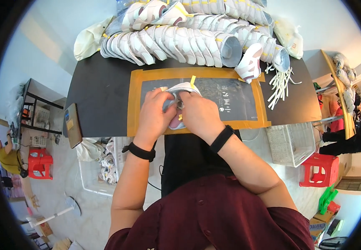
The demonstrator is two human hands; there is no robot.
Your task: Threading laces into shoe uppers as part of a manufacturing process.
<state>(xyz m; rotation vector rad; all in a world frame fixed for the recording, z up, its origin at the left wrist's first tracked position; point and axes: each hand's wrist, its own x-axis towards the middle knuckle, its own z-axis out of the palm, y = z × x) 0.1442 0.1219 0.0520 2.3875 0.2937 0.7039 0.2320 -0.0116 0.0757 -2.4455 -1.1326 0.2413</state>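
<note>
A white and mauve shoe upper (183, 87) with a yellow tab lies on the dark mat (241, 93) in front of me. My left hand (156, 111) grips its left side, fingers bent and thumb at the opening. My right hand (200, 114) is closed at the right side of the opening, its fingertips reaching inside. Something thin and pale shows between the fingertips, too small to make out. At the mat's top right corner rests another single shoe upper (250, 62). A bundle of white laces (279, 87) hangs loosely over the black table to the right.
Nested rows of shoe uppers (168, 43) line the table's (101, 91) far side, between two pale bags (89, 41). A phone (72, 125) lies at the left edge. White baskets (291, 143) and a red stool (320, 170) stand below. Other people work at both sides.
</note>
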